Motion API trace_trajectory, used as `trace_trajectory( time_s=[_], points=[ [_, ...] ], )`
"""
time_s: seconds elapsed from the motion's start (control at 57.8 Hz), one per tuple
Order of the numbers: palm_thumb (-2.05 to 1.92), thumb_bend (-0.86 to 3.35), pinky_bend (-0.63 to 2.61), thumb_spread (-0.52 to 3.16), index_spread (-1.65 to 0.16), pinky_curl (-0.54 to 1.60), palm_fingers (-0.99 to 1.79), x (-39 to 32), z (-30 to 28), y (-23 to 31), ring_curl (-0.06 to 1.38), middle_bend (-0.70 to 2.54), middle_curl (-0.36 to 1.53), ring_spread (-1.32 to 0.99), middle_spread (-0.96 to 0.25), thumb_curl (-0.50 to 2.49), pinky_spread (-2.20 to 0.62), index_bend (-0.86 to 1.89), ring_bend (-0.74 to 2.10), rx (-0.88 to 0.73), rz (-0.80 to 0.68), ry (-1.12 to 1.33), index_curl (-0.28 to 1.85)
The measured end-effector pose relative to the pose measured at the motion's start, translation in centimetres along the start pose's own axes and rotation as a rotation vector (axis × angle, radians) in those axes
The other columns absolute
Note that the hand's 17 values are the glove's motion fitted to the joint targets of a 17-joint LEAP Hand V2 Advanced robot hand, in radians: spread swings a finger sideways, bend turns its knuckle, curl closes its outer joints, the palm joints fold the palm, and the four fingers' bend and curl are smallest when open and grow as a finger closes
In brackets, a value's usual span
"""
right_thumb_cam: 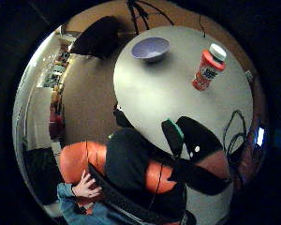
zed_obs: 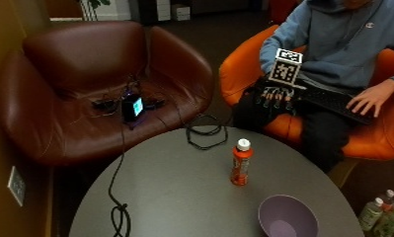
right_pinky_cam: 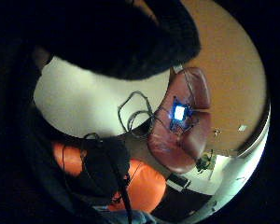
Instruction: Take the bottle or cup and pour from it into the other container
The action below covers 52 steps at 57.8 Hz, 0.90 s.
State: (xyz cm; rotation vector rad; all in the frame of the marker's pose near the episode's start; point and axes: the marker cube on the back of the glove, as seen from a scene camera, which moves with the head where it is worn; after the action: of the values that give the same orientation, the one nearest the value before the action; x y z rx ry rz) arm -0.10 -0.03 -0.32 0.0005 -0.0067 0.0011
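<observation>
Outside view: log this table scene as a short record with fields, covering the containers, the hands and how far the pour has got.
surface: round grey table
source: orange plastic bottle with white cap, upright, capped, near the table's middle
target: lavender round bowl, upright at the table's near edge, apart from the bottle
right hand: black-gloved right hand, off the table by the person's lap, holding nothing, fingers hanging down
left hand: bare left hand resting on the right forearm
progress: bottle untouched, pour not begun
other: black cable lying on the table
</observation>
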Motion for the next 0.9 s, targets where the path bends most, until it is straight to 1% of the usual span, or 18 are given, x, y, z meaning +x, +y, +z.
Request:
trace_trajectory(
  time_s=[0.121,0.277,0.502,0.589,0.762,0.848,0.9],
  points=[
    [0.53,0.29,0.67,0.7,-0.33,0.23,0.18,-0.3,-1.3,-0.6,0.13,0.15,0.06,0.0,-0.07,0.13,0.18,0.11,0.37,-0.009,0.006,0.003,0.06],
    [0.56,0.23,0.69,0.93,-0.4,0.28,0.12,-0.2,-1.5,-1.1,0.17,0.17,0.12,0.01,-0.09,0.16,0.22,0.14,0.41,-0.024,0.026,0.005,0.11],
    [0.6,0.14,0.72,1.04,-0.43,0.31,0.08,0.7,-1.5,0.4,0.21,0.17,0.17,0.01,-0.09,0.21,0.23,0.14,0.44,-0.026,0.058,0.003,0.15],
    [0.61,0.11,0.72,1.06,-0.43,0.32,0.07,1.8,-1.6,1.0,0.22,0.17,0.18,0.01,-0.09,0.22,0.23,0.15,0.44,-0.011,0.059,0.002,0.17],
    [0.64,0.05,0.73,1.09,-0.44,0.33,0.06,5.0,-2.1,2.4,0.23,0.17,0.21,0.01,-0.09,0.24,0.23,0.14,0.44,-0.001,0.113,-0.009,0.19],
    [0.65,0.03,0.73,1.09,-0.44,0.34,0.05,6.2,-1.9,2.9,0.24,0.17,0.22,0.01,-0.09,0.25,0.24,0.14,0.45,0.03,0.147,-0.012,0.2],
    [0.65,0.01,0.74,1.1,-0.44,0.34,0.05,7.0,-2.2,3.0,0.25,0.18,0.23,0.02,-0.09,0.25,0.24,0.13,0.45,0.004,0.145,-0.01,0.19]
  ],
)
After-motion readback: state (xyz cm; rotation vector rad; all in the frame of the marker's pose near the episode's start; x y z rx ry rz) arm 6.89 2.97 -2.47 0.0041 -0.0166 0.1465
